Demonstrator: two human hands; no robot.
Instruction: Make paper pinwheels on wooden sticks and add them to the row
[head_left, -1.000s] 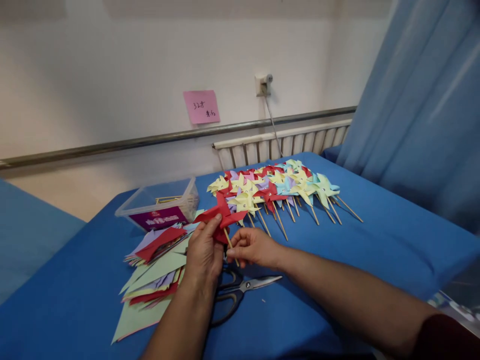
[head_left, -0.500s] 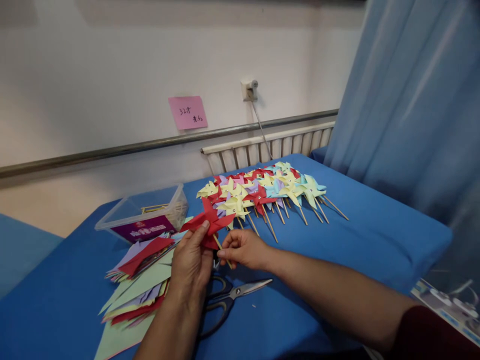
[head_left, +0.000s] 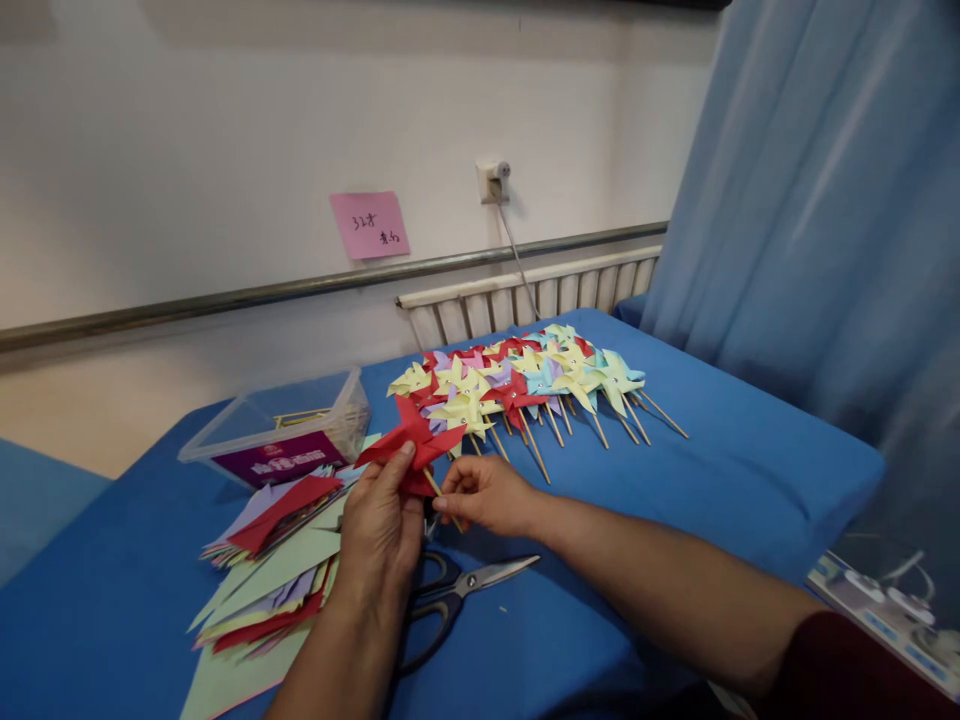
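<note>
The red paper pinwheel (head_left: 411, 445) sits just above the left hand (head_left: 380, 530), pinched on its blades, while its wooden stick (head_left: 444, 498) slants down-right into the right hand (head_left: 486, 495), closed around it over the blue surface (head_left: 735, 470)

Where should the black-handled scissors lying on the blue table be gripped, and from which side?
Probably by the black handle loops of the scissors, coming from the near side: the loops face the person beneath the left hand, while the closed blades point away right.
</note>
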